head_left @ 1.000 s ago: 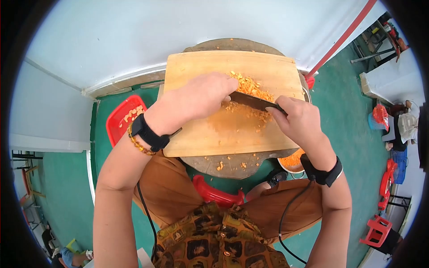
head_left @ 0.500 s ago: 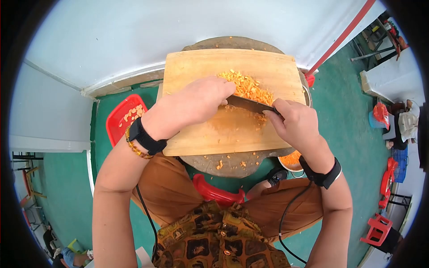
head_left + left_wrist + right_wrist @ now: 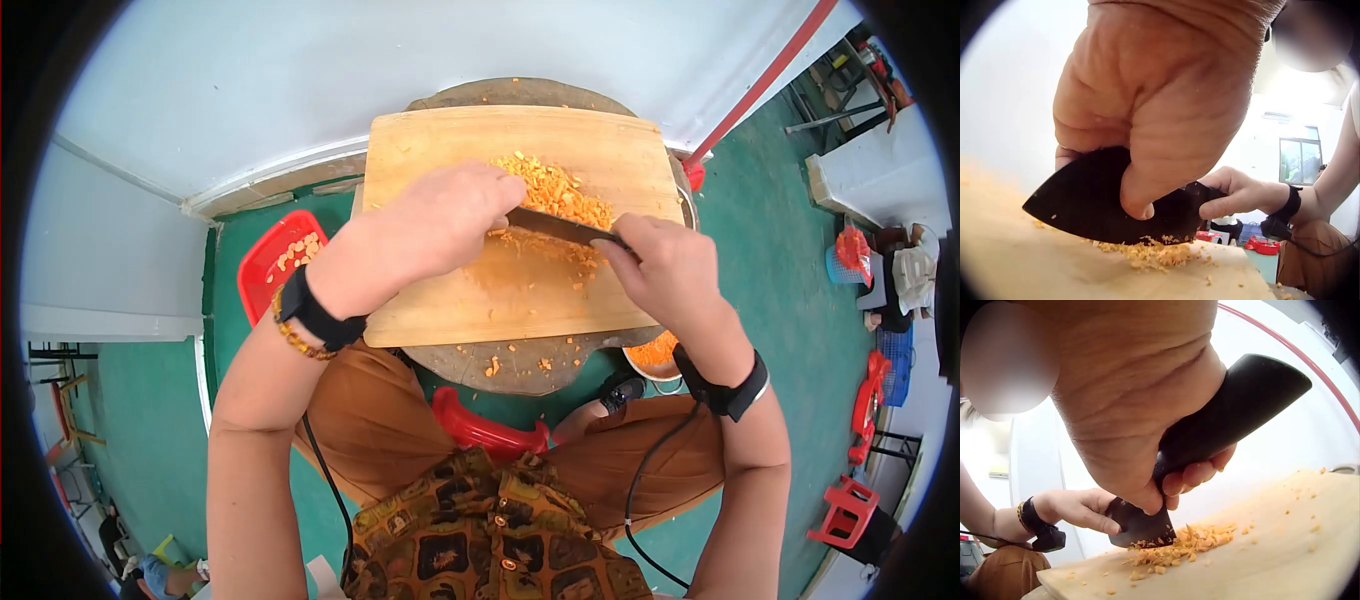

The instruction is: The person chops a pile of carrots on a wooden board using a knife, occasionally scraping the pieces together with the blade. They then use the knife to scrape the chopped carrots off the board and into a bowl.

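Observation:
My right hand grips the black handle of a kitchen knife, its thumb by the base of the blade. Toward the blade's front part, my left hand pinches the dark blade between thumb and fingers, as the left wrist view shows. The cutting edge is down close over the wooden cutting board. Chopped orange bits, carrot-like, lie heaped along the far side of the blade, and finer crumbs gather at its edge. Some bits stick to the blade.
Beneath the board is a round wooden block with scattered bits. A red basin holding pale orange slices stands on the floor at left. At right, a metal pot contains orange bits. A white wall rises behind the board.
Both hands still hold the knife, which has shifted only slightly over the board. More of the orange heap shows beyond the blade than one second ago.

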A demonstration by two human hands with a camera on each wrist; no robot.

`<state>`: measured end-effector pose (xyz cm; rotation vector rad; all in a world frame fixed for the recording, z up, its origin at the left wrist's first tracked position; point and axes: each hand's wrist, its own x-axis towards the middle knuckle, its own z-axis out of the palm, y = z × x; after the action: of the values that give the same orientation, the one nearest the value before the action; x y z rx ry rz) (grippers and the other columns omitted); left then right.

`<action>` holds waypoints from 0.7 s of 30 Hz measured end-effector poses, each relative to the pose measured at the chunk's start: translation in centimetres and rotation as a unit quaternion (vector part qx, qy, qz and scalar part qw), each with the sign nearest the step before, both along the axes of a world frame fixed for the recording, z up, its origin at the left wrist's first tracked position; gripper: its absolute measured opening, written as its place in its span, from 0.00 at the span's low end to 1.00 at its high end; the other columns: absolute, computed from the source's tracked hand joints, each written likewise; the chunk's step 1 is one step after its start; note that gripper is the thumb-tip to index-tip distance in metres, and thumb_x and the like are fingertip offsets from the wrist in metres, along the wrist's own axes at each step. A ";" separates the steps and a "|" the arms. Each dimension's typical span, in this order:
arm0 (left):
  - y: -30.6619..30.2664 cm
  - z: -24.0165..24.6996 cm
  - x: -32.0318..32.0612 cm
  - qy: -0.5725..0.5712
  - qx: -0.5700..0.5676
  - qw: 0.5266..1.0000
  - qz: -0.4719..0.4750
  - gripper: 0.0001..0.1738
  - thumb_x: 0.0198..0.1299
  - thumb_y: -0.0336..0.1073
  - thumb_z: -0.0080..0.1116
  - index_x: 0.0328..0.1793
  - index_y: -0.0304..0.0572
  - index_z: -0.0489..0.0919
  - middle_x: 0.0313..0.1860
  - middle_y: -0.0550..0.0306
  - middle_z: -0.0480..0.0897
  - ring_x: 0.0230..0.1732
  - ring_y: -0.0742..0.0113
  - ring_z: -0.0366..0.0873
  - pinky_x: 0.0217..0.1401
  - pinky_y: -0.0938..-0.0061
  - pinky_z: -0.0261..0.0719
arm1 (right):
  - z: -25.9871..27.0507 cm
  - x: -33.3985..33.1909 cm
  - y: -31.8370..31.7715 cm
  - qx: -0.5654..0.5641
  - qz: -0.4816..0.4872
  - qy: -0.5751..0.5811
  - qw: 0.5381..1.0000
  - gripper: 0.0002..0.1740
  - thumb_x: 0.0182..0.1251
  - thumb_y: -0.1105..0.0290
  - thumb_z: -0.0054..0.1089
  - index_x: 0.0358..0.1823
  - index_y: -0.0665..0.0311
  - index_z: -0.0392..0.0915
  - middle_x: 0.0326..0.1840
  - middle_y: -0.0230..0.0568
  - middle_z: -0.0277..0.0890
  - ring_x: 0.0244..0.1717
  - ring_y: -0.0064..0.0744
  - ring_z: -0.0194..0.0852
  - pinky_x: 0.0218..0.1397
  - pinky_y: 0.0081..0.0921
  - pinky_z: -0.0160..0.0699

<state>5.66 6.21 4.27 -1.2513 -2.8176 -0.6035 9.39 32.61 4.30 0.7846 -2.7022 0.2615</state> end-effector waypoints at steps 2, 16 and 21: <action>-0.3 -1.3 -0.8 0.008 0.013 1.000 -0.016 0.08 0.57 0.25 0.58 0.37 0.33 0.69 0.36 0.38 0.77 0.43 0.36 0.75 0.45 0.53 0.75 | -0.9 -0.5 0.0 0.001 0.015 0.009 1.000 0.15 0.59 0.60 0.68 0.25 0.58 0.71 0.20 0.36 0.75 0.23 0.41 0.78 0.23 0.38 0.72; 0.2 -1.2 -1.0 0.004 0.015 1.000 -0.007 0.09 0.57 0.24 0.58 0.36 0.32 0.67 0.34 0.38 0.76 0.42 0.37 0.75 0.44 0.53 0.74 | -0.5 -0.5 0.2 0.003 -0.004 0.011 1.000 0.15 0.60 0.60 0.67 0.25 0.58 0.71 0.20 0.38 0.75 0.24 0.43 0.78 0.23 0.39 0.72; 0.1 -1.0 -1.1 0.011 0.015 1.000 -0.006 0.10 0.58 0.25 0.59 0.36 0.33 0.67 0.34 0.39 0.76 0.42 0.38 0.75 0.44 0.53 0.74 | -0.1 -0.7 0.3 -0.004 0.003 0.015 1.000 0.15 0.60 0.60 0.67 0.26 0.58 0.71 0.20 0.37 0.75 0.24 0.43 0.78 0.23 0.38 0.72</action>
<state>4.54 6.30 3.30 -1.2639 -2.7746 -0.6270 8.64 32.92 4.24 0.7876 -2.6700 0.2601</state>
